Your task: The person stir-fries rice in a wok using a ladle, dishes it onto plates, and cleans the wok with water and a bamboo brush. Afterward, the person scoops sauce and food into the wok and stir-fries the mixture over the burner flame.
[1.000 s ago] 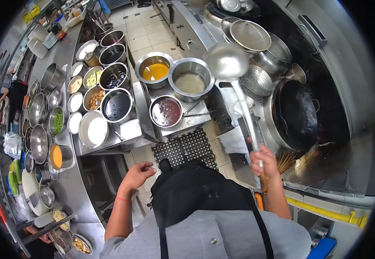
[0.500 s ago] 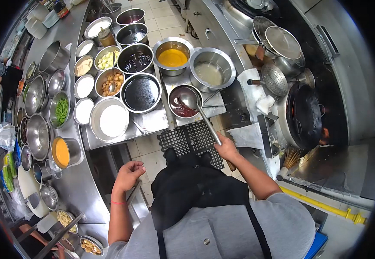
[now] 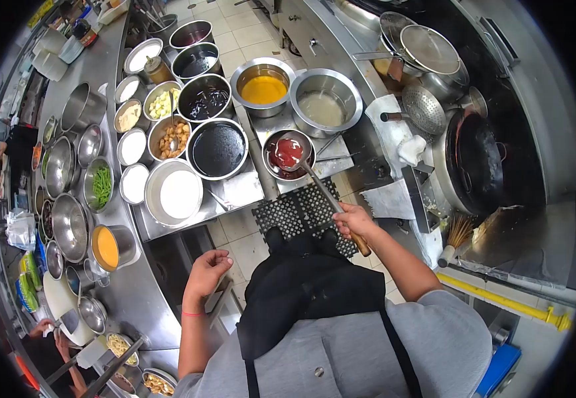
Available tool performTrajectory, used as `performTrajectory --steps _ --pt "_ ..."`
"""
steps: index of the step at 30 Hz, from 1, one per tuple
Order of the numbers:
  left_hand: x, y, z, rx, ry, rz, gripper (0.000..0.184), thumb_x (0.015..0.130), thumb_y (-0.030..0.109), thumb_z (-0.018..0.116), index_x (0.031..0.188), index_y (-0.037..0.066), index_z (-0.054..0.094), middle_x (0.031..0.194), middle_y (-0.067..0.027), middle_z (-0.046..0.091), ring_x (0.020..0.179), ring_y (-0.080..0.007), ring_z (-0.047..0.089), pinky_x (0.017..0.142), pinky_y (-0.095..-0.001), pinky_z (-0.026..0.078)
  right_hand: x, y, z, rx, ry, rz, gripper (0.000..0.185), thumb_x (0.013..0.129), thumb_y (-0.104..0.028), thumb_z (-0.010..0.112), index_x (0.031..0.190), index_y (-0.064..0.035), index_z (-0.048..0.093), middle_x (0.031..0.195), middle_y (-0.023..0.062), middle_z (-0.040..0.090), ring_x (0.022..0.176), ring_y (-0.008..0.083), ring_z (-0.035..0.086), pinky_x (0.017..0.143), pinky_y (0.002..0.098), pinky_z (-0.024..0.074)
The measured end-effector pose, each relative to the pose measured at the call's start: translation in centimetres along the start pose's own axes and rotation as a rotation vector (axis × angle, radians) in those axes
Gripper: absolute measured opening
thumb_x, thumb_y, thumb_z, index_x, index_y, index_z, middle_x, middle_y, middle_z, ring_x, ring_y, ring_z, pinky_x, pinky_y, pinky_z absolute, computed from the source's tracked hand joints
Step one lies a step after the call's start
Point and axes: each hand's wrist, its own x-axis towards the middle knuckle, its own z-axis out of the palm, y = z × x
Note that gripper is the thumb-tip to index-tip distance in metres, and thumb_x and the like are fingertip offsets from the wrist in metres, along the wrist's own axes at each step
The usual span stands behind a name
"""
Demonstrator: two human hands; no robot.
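My right hand (image 3: pixel 356 222) is wrapped round the handle of a long metal ladle (image 3: pixel 325 190) with a wooden grip end. The ladle's bowl, filled with glossy red sauce (image 3: pixel 288 152), is over a small steel pot (image 3: pixel 264 156) of dark red sauce. My left hand (image 3: pixel 208 272) hangs in front of the apron (image 3: pixel 308 282) at the left, fingers loosely curled in, with nothing seen in them. Behind the red sauce stand a pot of orange-yellow liquid (image 3: pixel 263 88) and a pot of cloudy pale liquid (image 3: pixel 324 108). Left of it is a pot of black liquid (image 3: pixel 218 149).
A wok (image 3: pixel 479 156), strainers (image 3: pixel 430 50) and a bamboo brush (image 3: pixel 457 239) are on the range at right. Tubs of white powder (image 3: pixel 174 197) and steel bowls (image 3: pixel 69 225) fill the left counters. A black mat (image 3: pixel 284 215) covers the floor ahead. Another person's hands (image 3: pixel 52 331) show at lower left.
The ladle's bowl has turned and now shows red sauce in it; before, its metal back or side faced up. My right hand has shifted slightly right, and the whole view has moved a little.
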Motion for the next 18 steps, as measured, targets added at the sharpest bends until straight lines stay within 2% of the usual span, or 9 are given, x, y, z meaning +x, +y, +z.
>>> performTrajectory --steps 1,6,9,12,16,18 --pt "0.0 0.0 0.1 0.008 0.0 -0.001 0.034 0.083 0.013 0.068 0.109 -0.007 0.059 0.091 -0.0043 0.063 0.083 -0.0101 0.057 0.077 -0.024 0.047 0.0 0.2 0.0 0.008 -0.002 -0.001 0.037 0.087 -0.005 0.054 0.124 -0.011 0.048 0.063 -0.0004 0.044 0.041 0.0075 0.038 0.036 0.0241 0.0331" --pt "0.2 -0.6 1.1 -0.015 0.001 -0.002 0.034 0.083 0.014 0.068 0.108 -0.006 0.06 0.09 -0.004 0.063 0.084 -0.0098 0.057 0.078 -0.0241 0.047 1.1 1.0 -0.8 -0.37 0.16 -0.137 0.053 0.085 -0.002 0.054 0.136 -0.0108 0.044 0.058 -0.0001 0.045 0.041 0.0092 0.043 0.036 0.0256 0.0367" --pt "0.2 -1.4 1.5 -0.036 -0.006 -0.014 0.034 0.083 0.015 0.069 0.108 -0.006 0.06 0.09 -0.004 0.063 0.084 -0.0099 0.057 0.078 -0.0242 0.046 1.8 1.2 -1.4 -0.445 0.193 -0.172 0.059 0.084 -0.001 0.055 0.14 -0.0124 0.039 0.057 -0.0002 0.045 0.042 0.0097 0.045 0.036 0.0264 0.0376" --pt "0.1 -1.7 2.0 -0.044 -0.02 -0.033 0.035 0.083 0.016 0.069 0.109 -0.006 0.06 0.089 -0.004 0.063 0.083 -0.0101 0.057 0.078 -0.0239 0.046 2.3 1.5 -1.6 -0.477 0.19 -0.188 0.055 0.083 -0.003 0.055 0.137 -0.0101 0.043 0.059 0.0028 0.048 0.04 0.0127 0.046 0.035 0.0287 0.0379" --pt "0.0 -2.0 1.9 -0.046 -0.019 -0.034 0.035 0.083 0.017 0.069 0.109 -0.006 0.06 0.09 -0.0042 0.063 0.083 -0.0103 0.057 0.077 -0.0239 0.046 1.5 0.9 -0.9 -0.297 0.144 -0.114 0.05 0.084 -0.003 0.056 0.133 -0.0107 0.046 0.059 -0.0005 0.046 0.041 0.0088 0.043 0.036 0.0265 0.0363" --pt "0.1 -2.2 1.7 -0.035 0.008 -0.037 0.036 0.083 0.017 0.069 0.109 -0.006 0.06 0.09 -0.0044 0.063 0.083 -0.0104 0.057 0.077 -0.0238 0.046 1.0 0.2 -1.2 0.02 0.001 0.029 0.031 0.086 -0.006 0.055 0.116 -0.0098 0.051 0.062 -0.0008 0.045 0.041 0.0076 0.039 0.035 0.0254 0.0327"
